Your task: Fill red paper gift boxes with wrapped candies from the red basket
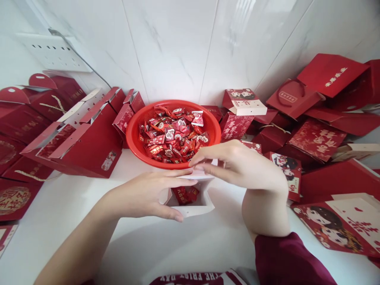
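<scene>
A small paper gift box (204, 198) with a white inside stands on the table below the candy basket, its top open. Several red-wrapped candies (185, 194) lie at its bottom. My left hand (148, 194) spans the box's left side, thumb on the near rim and fingers along the far rim. Over the far rim, my right hand (234, 162) has its fingers bent and drawn together, with a bit of white edge between them; the fingertips are partly hidden. Just behind is a red plastic basket (133, 146) heaped with wrapped candies (175, 136).
Red gift boxes (97, 138) stand in rows on the left. More boxes (317, 138) are piled at the right, with a flat printed box (341, 225) near the front. A tiled wall (175, 47) rises behind, with a power strip (56, 51) and cable at upper left.
</scene>
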`<state>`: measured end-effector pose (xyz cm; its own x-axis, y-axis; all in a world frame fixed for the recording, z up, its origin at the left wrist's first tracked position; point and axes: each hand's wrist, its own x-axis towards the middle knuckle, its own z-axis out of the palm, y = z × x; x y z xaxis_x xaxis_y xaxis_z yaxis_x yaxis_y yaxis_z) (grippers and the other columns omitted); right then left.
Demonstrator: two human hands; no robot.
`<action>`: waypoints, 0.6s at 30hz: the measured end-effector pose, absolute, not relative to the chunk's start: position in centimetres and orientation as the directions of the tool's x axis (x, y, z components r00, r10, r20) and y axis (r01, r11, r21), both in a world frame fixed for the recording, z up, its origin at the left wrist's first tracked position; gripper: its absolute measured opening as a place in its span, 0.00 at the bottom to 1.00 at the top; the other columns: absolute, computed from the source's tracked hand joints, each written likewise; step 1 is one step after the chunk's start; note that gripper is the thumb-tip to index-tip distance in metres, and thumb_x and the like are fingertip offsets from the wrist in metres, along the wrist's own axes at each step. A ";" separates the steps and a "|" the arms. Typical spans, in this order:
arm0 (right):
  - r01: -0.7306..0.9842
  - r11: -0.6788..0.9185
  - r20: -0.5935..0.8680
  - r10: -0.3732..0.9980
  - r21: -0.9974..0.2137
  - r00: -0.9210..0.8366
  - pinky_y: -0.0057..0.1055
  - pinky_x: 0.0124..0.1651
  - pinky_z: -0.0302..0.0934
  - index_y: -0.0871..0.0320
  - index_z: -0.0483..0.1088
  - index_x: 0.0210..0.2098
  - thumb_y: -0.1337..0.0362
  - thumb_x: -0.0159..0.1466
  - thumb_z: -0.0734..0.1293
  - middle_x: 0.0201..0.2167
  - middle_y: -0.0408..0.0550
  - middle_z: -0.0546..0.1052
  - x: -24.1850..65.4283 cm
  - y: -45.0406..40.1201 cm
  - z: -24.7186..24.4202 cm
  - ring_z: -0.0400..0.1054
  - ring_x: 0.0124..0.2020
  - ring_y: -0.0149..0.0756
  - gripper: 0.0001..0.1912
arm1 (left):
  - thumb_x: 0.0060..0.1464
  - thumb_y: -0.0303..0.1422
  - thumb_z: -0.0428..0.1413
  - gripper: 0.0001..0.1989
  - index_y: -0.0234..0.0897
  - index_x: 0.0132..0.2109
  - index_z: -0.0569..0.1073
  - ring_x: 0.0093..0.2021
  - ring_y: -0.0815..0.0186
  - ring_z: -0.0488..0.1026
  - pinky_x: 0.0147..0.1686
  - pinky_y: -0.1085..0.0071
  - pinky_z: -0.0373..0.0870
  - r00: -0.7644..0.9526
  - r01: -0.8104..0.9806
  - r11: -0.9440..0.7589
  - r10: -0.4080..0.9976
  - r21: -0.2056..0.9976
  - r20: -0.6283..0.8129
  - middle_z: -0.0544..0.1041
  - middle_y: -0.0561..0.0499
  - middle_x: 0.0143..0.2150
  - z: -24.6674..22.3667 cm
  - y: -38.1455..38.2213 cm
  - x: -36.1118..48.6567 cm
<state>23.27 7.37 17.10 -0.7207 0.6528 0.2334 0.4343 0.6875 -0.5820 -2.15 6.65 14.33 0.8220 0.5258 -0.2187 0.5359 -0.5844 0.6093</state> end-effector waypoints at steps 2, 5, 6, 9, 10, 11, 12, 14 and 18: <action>0.502 0.637 0.230 0.723 -0.585 -0.651 0.25 0.37 0.60 0.58 0.75 0.42 0.65 0.70 0.61 0.32 0.42 0.79 23.6 8.5 16.8 0.70 0.30 0.28 0.10 | 0.58 0.54 0.56 0.35 0.56 0.69 0.58 0.67 0.53 0.62 0.64 0.63 0.59 0.812 0.554 -0.574 0.534 0.604 -0.238 0.60 0.55 0.71 14.3 6.8 -2.2; 0.597 0.521 0.146 0.814 -0.610 -0.562 0.27 0.38 0.61 0.58 0.75 0.39 0.63 0.70 0.60 0.34 0.43 0.80 23.7 11.0 15.4 0.72 0.33 0.30 0.12 | 0.68 0.46 0.46 0.23 0.57 0.68 0.60 0.65 0.60 0.65 0.62 0.68 0.60 0.797 0.564 -0.544 0.555 0.621 -0.238 0.64 0.59 0.68 14.2 7.1 -2.3; 0.611 0.493 0.099 0.821 -0.620 -0.562 0.27 0.39 0.62 0.58 0.75 0.38 0.62 0.70 0.60 0.34 0.44 0.80 23.6 11.8 14.7 0.72 0.34 0.31 0.13 | 0.70 0.42 0.44 0.21 0.57 0.67 0.62 0.64 0.62 0.66 0.61 0.70 0.60 0.794 0.563 -0.534 0.560 0.631 -0.236 0.66 0.60 0.67 14.2 7.2 -2.3; 0.561 0.428 -0.049 0.763 -0.709 -0.644 0.29 0.42 0.64 0.59 0.75 0.36 0.56 0.72 0.58 0.34 0.47 0.81 22.7 14.1 12.8 0.75 0.35 0.33 0.19 | 0.70 0.36 0.43 0.19 0.55 0.63 0.68 0.61 0.64 0.69 0.58 0.73 0.62 0.797 0.556 -0.506 0.550 0.659 -0.249 0.71 0.60 0.63 14.2 7.4 -2.3; 0.538 0.405 -0.090 0.732 -0.740 -0.675 0.29 0.44 0.65 0.59 0.76 0.35 0.54 0.72 0.56 0.34 0.48 0.82 22.3 14.7 12.2 0.75 0.36 0.34 0.22 | 0.70 0.36 0.44 0.19 0.54 0.62 0.69 0.59 0.65 0.71 0.56 0.74 0.64 0.798 0.553 -0.498 0.546 0.667 -0.254 0.73 0.60 0.61 14.2 7.4 -2.3; 0.535 0.391 -0.131 0.704 -0.749 -0.698 0.29 0.46 0.65 0.59 0.77 0.35 0.52 0.73 0.54 0.35 0.48 0.82 21.8 15.2 11.6 0.76 0.38 0.35 0.26 | 0.70 0.35 0.44 0.18 0.54 0.61 0.70 0.57 0.65 0.72 0.55 0.75 0.65 0.800 0.551 -0.494 0.543 0.673 -0.256 0.74 0.59 0.60 14.3 7.4 -2.3; 0.567 0.400 -0.177 0.684 -0.720 -0.708 0.30 0.47 0.65 0.58 0.77 0.35 0.50 0.73 0.52 0.36 0.49 0.82 21.4 15.6 11.1 0.76 0.40 0.36 0.29 | 0.70 0.35 0.44 0.18 0.53 0.61 0.71 0.56 0.66 0.73 0.53 0.75 0.66 0.802 0.548 -0.493 0.540 0.676 -0.255 0.74 0.59 0.59 14.4 7.4 -2.2; 0.681 0.466 -0.268 0.677 -0.565 -0.685 0.34 0.49 0.64 0.58 0.79 0.35 0.51 0.74 0.50 0.39 0.51 0.82 20.5 16.0 10.2 0.76 0.43 0.41 0.30 | 0.69 0.34 0.44 0.18 0.52 0.60 0.71 0.54 0.65 0.73 0.52 0.75 0.67 0.804 0.544 -0.495 0.540 0.677 -0.250 0.75 0.58 0.58 14.5 7.3 -2.2; 0.768 0.533 -0.290 0.718 -0.355 -0.633 0.37 0.51 0.62 0.61 0.76 0.45 0.57 0.74 0.50 0.49 0.58 0.78 19.6 16.2 9.3 0.73 0.50 0.47 0.25 | 0.69 0.35 0.45 0.18 0.53 0.61 0.70 0.54 0.64 0.73 0.52 0.73 0.67 0.803 0.551 -0.508 0.539 0.662 -0.254 0.75 0.58 0.58 14.4 7.2 -2.2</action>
<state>19.64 16.24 9.31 -0.6329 0.7179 -0.2900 0.7677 0.5332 -0.3554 -2.17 7.22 14.42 0.8029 0.5394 -0.2536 0.5505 -0.5081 0.6624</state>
